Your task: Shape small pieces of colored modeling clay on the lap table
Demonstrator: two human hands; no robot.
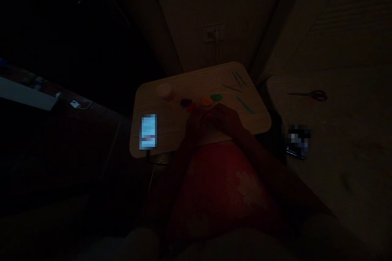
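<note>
In dim light my left hand [196, 123] and my right hand [226, 118] meet over the front of a small wooden table [171, 130]. Their fingers are closed together around what looks like a small piece of red modelling clay [210, 114], mostly hidden by the fingers. Just beyond them lie flattened clay lumps: a dark purple one [185, 102], a red one [191, 107], an orange one [206, 101] and a green one [216, 97]. Several thin teal modelling tools [245, 105] rest at the table's right side.
A round tub with a pale lid [165, 90] stands at the back left. A lit phone [148, 131] lies at the left edge, a cable beneath. To the right, scissors [309, 95] and a blurred dark item [297, 142] lie on another surface. A wall socket [213, 33] is behind.
</note>
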